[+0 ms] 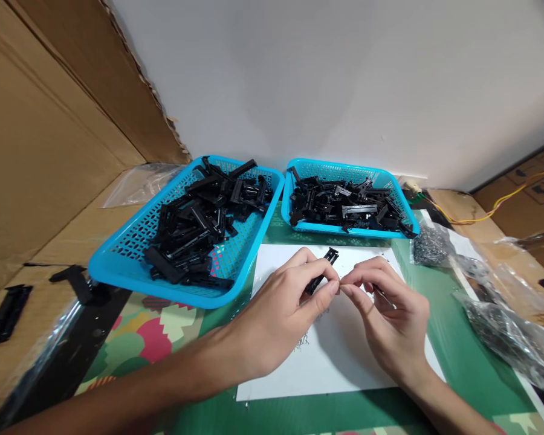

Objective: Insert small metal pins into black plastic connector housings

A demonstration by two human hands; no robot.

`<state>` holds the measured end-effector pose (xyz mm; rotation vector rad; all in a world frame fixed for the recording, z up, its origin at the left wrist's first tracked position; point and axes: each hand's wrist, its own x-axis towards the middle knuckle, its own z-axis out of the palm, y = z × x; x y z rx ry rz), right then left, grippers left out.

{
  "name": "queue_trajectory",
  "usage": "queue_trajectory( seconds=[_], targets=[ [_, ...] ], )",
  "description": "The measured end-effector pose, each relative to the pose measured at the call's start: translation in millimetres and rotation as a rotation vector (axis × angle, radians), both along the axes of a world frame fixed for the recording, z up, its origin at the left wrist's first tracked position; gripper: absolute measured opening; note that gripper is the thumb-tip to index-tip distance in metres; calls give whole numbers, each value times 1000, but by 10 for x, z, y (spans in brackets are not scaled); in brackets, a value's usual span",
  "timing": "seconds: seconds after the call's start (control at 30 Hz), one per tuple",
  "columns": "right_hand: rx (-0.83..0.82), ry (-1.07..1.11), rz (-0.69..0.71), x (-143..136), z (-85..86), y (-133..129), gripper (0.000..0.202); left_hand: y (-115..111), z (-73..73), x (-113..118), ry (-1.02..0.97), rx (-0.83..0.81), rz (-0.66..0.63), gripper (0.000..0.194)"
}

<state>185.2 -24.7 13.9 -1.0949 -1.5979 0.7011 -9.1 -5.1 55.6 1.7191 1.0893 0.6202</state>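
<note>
My left hand [294, 302] is closed around a narrow black plastic part [330, 256], whose far end sticks out past the fingers. Its thumb and index fingertip are pinched together. Against them come the fingertips of my right hand [387, 308], also in a pinch; whatever lies between is too small to make out. A thin, shiny edge shows under the curled right fingers. Below both hands lies a white sheet [344, 362], with a scatter of tiny metal pieces [302, 342] partly hidden beside my left hand.
Two blue baskets, one at left [163, 294] and one at right [344, 231], hold heaps of black plastic parts. Loose black parts [6, 314] lie far left. Clear bags of small pieces [428, 244] lie on the right, near a yellow wire [494, 212]. Cardboard [49, 121] rises at left.
</note>
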Motion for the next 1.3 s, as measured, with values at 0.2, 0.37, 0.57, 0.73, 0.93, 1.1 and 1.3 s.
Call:
queue_trajectory(
  seconds=[0.2, 0.37, 0.57, 0.73, 0.93, 1.1, 1.3],
  targets=[
    [-34, -2, 21, 57, 28, 36, 10, 17, -4, -6, 22, 15, 25, 20],
    [-30, -112, 24, 125, 54, 87, 20, 34, 7, -17, 68, 36, 2, 21],
    [17, -184, 110, 133, 51, 100, 12, 37, -19, -9, 117, 52, -23, 20],
    [30, -202, 128, 184, 84, 107, 9, 36, -35, -29, 88, 30, -40, 24],
    [256, -252, 18, 224, 55, 96, 22, 22, -181, -24, -90, 50, -24, 29],
    [422, -343, 109, 203, 53, 103, 24, 7, -400, -1, -287, 103, 10, 31],
    [392, -331, 211, 207, 83, 108, 20, 36, -486, -18, -370, 184, 7, 34]
  ],
)
